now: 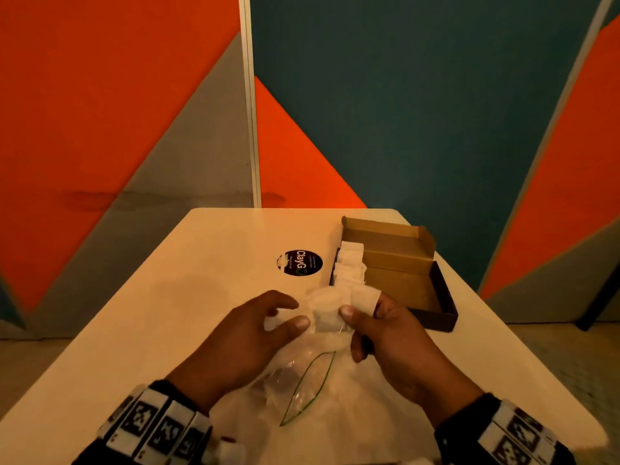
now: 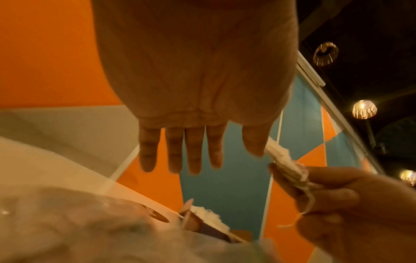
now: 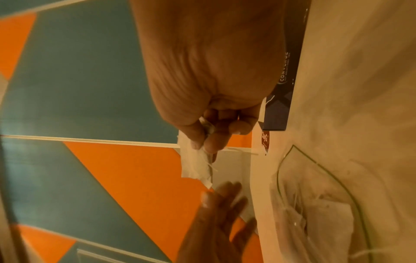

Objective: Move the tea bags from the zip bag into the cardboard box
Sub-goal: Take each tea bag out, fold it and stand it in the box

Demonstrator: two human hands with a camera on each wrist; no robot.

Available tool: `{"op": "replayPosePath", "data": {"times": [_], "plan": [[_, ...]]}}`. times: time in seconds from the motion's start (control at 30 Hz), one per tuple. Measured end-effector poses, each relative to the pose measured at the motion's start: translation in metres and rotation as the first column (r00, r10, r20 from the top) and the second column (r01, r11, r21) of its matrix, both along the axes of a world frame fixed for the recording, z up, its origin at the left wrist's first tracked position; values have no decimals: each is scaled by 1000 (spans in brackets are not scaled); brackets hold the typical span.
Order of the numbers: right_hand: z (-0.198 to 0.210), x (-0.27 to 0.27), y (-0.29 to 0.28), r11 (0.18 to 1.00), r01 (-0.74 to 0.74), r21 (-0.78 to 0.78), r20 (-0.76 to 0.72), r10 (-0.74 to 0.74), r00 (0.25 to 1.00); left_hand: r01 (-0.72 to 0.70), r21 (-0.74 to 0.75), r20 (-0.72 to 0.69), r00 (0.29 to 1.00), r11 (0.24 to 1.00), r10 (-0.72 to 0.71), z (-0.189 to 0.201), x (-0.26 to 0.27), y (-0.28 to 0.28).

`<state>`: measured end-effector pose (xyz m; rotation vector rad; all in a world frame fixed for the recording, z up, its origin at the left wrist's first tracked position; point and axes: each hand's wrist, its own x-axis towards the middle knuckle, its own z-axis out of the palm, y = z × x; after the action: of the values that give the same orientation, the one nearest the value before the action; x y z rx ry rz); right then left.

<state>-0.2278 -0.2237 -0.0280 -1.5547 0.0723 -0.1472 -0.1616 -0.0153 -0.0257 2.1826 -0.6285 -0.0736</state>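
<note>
My right hand [image 1: 365, 307] pinches a small stack of white tea bags [image 1: 335, 305] between thumb and fingers, just above the table and in front of the cardboard box [image 1: 446, 307]. The box stands open at the back right, with more tea bags [image 1: 350, 263] lined along its left side. My left hand [image 1: 285, 312] is open with straight, spread fingers; its thumb is right beside the held stack [image 2: 286, 163]. The clear zip bag [image 1: 302, 380] lies open on the table under both hands. A few tea bags [image 3: 331, 218] lie inside it.
A round black sticker [image 1: 300, 262] is on the pale table [image 1: 201, 263], left of the box. Orange, teal and grey wall panels stand just behind the table's far edge. The table's left half is bare surface.
</note>
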Motion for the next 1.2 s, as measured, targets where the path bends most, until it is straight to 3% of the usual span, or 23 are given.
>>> {"op": "replayPosePath", "data": {"times": [0.2,0.33,0.47,0.67,0.87,1.1,1.2], "plan": [[4,1,13,992,21,123,-42,-16,999,-161,-424,-152,983,891,106,1,-12,-34],[5,0,3,971,100,217,-82,-84,993,-190,-478,-187,976,858,112,7,-6,-26],[2,0,-5,975,196,104,-92,-187,978,-168,-535,-194,978,828,73,22,-4,-12],[-3,3,3,973,217,82,-43,-214,976,0,-528,-189,975,849,-118,37,-17,-20],[-3,1,15,985,145,90,-23,-144,989,-49,-502,-178,983,863,-48,25,-11,-31],[0,-5,15,981,65,182,-45,-58,997,-35,-323,-218,975,946,-38,31,-5,-28],[1,-7,13,980,-2,198,-25,7,1000,30,-230,-151,986,973,-66,34,1,-22]]}}
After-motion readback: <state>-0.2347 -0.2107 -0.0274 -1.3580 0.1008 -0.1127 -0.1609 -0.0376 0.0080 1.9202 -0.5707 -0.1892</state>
